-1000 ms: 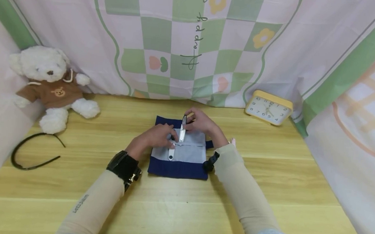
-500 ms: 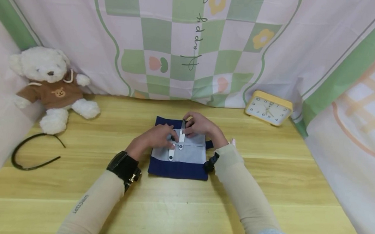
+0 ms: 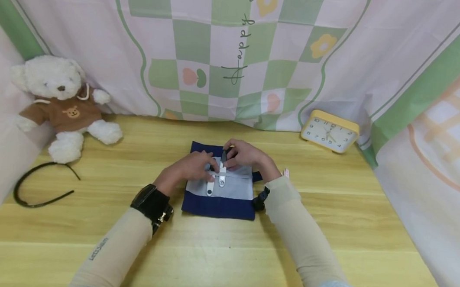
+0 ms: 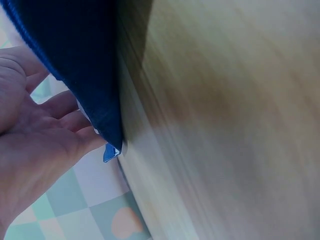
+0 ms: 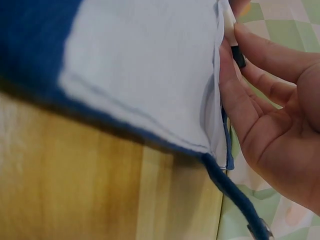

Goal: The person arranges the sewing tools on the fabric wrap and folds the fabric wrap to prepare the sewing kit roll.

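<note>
A navy pouch (image 3: 216, 208) with a pale grey inner panel lies spread on the table. Across the panel runs a pale strip (image 3: 238, 176). My right hand (image 3: 249, 155) pinches a slim white tool with a dark upper end (image 3: 223, 171), whose round lower end shows below the strip. The right wrist view shows the thumb and fingers around its black end (image 5: 239, 56). Beside it on the left, a second white tool with a dark dot (image 3: 210, 187) lies on the panel. My left hand (image 3: 191, 165) grips the pouch at the strip, its fingertips partly hidden by cloth in the left wrist view.
A white teddy bear (image 3: 69, 111) in a brown top sits at the back left, with a black headband (image 3: 20, 193) in front. The yellow alarm clock (image 3: 330, 131) stands back right. A patterned curtain (image 3: 196, 42) hangs behind the table (image 3: 208, 263).
The white tool has slid down toward me, its lower end passing from the strip to below it. My right hand has moved down with it, while the left hand stays at the strip.
</note>
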A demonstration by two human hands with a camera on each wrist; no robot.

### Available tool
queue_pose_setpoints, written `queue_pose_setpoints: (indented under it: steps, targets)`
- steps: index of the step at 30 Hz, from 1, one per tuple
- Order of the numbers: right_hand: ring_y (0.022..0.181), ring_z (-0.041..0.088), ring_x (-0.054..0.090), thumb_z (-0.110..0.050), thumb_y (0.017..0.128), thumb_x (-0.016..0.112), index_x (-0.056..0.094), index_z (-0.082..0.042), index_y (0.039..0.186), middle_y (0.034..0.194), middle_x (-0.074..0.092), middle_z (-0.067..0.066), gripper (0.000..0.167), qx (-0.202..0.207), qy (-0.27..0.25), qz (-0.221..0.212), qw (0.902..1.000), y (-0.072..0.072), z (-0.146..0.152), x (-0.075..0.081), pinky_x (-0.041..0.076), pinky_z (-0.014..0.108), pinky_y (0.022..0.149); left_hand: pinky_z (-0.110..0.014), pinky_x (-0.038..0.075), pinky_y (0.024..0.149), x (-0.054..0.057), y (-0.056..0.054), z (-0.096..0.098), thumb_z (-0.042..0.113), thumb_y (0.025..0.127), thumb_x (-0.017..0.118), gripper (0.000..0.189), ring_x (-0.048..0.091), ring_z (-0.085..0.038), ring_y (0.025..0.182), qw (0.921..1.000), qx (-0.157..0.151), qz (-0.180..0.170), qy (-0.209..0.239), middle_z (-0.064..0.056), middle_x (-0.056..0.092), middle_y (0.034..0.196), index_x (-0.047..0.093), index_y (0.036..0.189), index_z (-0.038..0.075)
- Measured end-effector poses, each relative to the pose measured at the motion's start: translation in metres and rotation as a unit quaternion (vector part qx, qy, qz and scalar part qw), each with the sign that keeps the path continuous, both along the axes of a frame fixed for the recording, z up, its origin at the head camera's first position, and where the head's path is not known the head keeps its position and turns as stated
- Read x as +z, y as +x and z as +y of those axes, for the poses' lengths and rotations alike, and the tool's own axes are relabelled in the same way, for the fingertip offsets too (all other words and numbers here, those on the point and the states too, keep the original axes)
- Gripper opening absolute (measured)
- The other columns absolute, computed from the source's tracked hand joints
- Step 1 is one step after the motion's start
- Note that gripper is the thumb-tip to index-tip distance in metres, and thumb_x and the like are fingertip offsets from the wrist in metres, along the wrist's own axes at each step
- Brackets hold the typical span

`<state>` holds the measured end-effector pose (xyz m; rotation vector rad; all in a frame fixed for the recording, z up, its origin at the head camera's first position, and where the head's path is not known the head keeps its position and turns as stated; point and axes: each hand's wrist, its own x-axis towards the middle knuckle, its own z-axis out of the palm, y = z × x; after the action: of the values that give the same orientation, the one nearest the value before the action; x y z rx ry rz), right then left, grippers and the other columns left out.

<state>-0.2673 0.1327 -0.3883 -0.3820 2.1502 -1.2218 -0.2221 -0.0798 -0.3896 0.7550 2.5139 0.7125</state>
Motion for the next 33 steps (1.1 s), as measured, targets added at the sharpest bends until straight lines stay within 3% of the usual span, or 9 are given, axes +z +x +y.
queue_pose_setpoints:
  steps: [12, 24, 31, 33]
  targets:
    - [0.093, 0.027, 0.066, 0.004, 0.092, 0.071, 0.048, 0.002, 0.135, 0.111, 0.062, 0.018, 0.049, 0.05, 0.049, 0.017, 0.9974, 0.0005, -0.0003, 0.0011, 0.058, 0.038, 0.08, -0.053, 0.026, 0.119, 0.0008, -0.0001, 0.0012, 0.018, 0.093, 0.076, 0.029, 0.023, -0.041, 0.15, 1.0, -0.003, -0.005, -0.004, -0.026, 0.036, 0.157, 0.074, 0.121, 0.011]
    - [0.088, 0.024, 0.064, 0.003, 0.089, 0.075, 0.053, 0.003, 0.129, 0.103, 0.064, 0.016, 0.045, 0.062, 0.059, 0.013, 0.9963, 0.0004, 0.001, 0.0035, 0.057, 0.036, 0.079, -0.052, 0.028, 0.118, -0.0001, -0.0021, 0.0023, 0.019, 0.093, 0.076, 0.028, 0.026, -0.041, 0.149, 0.9999, -0.003, 0.0, -0.01, -0.027, 0.036, 0.157, 0.075, 0.121, 0.011]
    - [0.095, 0.024, 0.064, 0.005, 0.09, 0.073, 0.058, 0.006, 0.127, 0.108, 0.064, 0.016, 0.04, 0.073, 0.059, 0.019, 0.9954, 0.0004, 0.0014, 0.0048, 0.057, 0.033, 0.08, -0.051, 0.027, 0.119, 0.0024, -0.0043, -0.0006, 0.019, 0.093, 0.076, 0.028, 0.026, -0.04, 0.149, 0.9999, -0.008, -0.006, -0.005, -0.024, 0.04, 0.155, 0.074, 0.12, 0.01]
    - [0.097, 0.025, 0.064, 0.004, 0.091, 0.072, 0.058, 0.006, 0.129, 0.11, 0.064, 0.016, 0.041, 0.08, 0.062, 0.025, 0.9945, 0.0009, 0.0019, 0.0061, 0.057, 0.033, 0.081, -0.05, 0.031, 0.117, 0.0038, -0.0048, -0.0026, 0.019, 0.093, 0.076, 0.029, 0.033, -0.038, 0.147, 1.0, -0.007, -0.004, 0.0, -0.022, 0.047, 0.152, 0.074, 0.12, 0.01]
